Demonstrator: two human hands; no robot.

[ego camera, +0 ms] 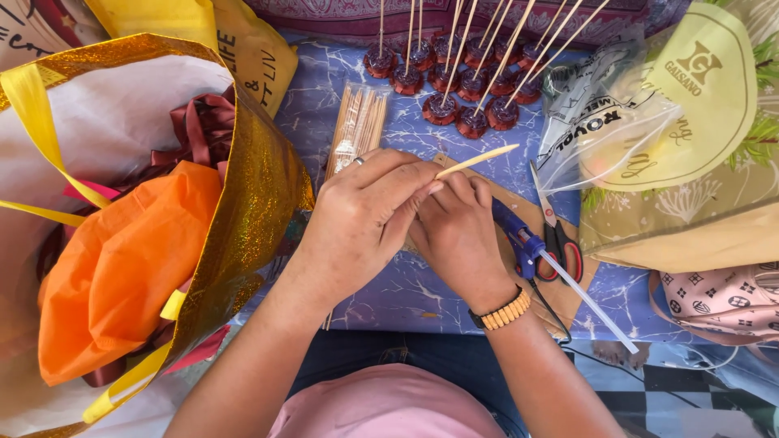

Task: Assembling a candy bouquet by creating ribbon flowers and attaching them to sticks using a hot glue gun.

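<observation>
your two hands meet at the centre of the blue marbled worktop, and the stick is the thing to track. its long axis runs from low-left to high-right, the free end pointing away from you toward the cluster of small dark red pieces already on sticks. the near end disappears between your fingers.

left hand: lies over the top, palm down, ring on one finger, fingers curled with the tips closed on the stick's near end. right hand: tucked just under and beside the left, knuckles up, beaded band at the wrist; its fingers are curled shut, but what they clamp is hidden, so you cannot tell whether it holds the stick too or something small beneath.

both hands touch each other. the left is the nearer one to the stick's visible length.

near the right hand: blue glue gun, touching the brown card; scissors just beyond. packet of spare sticks lies ahead of the left hand. gold bag sits left.
</observation>
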